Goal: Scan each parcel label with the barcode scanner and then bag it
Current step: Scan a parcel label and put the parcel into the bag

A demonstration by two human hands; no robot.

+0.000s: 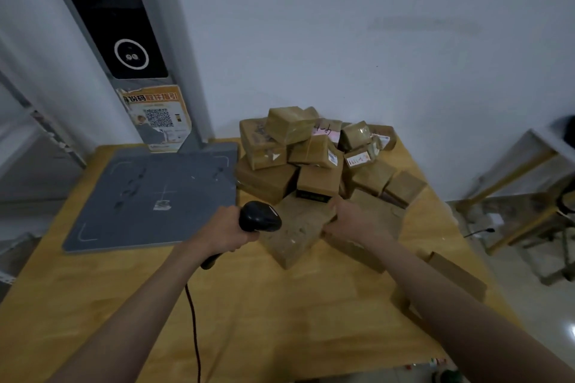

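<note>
A flat scanning pad is laid on the left half of the desk, with an upright post set behind it against the wall. A heap of parcels is piled on the right half, just beside the pad. 1 parcel is placed in front of the heap, between the 2 hands. The barcode scanner is held in the left hand, left of that parcel; the right hand is laid on its right side. A flat box is set near the desk's right edge.
</note>
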